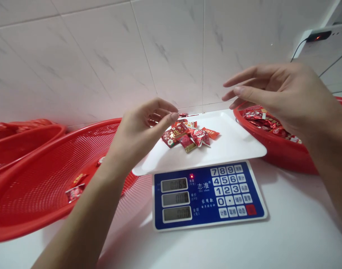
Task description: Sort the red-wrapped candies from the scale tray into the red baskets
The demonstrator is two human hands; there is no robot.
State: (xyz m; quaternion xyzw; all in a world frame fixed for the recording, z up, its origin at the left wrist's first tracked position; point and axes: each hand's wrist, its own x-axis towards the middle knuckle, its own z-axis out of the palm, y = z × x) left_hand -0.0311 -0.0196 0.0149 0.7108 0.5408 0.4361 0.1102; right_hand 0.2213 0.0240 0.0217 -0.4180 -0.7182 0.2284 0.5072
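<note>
White marble-look wall tiles [103, 56] and a white countertop [243, 246] frame a sweet-weighing station, where we look down over a person's two bare arms. At centre stands a digital scale [207, 194] with a blue keypad panel, a red indicator lit and three small displays. The top display seems to show a low figure, though the digits are too blurred for us to read with confidence.

On the scale's white tray [232, 145] lies a small pile of red-wrapped sweets [189, 136], gathered toward the far left part of the tray. The left hand [143, 130] hovers over the tray's near left edge, just beside the pile. Its fingers are loosely curled toward the thumb, and we see nothing held between them. The right hand [283, 97] hangs higher on the right with palm down and fingers spread, empty, above a red mesh basket [277, 153] holding more wrapped sweets [264, 121].

On the left a large red basket [33, 186] reaches under the tray's edge, with a few stray sweets [75, 192] inside. Behind it sits another red basket [19, 138]. A white power strip [318, 36] glows red on the wall at far right.
</note>
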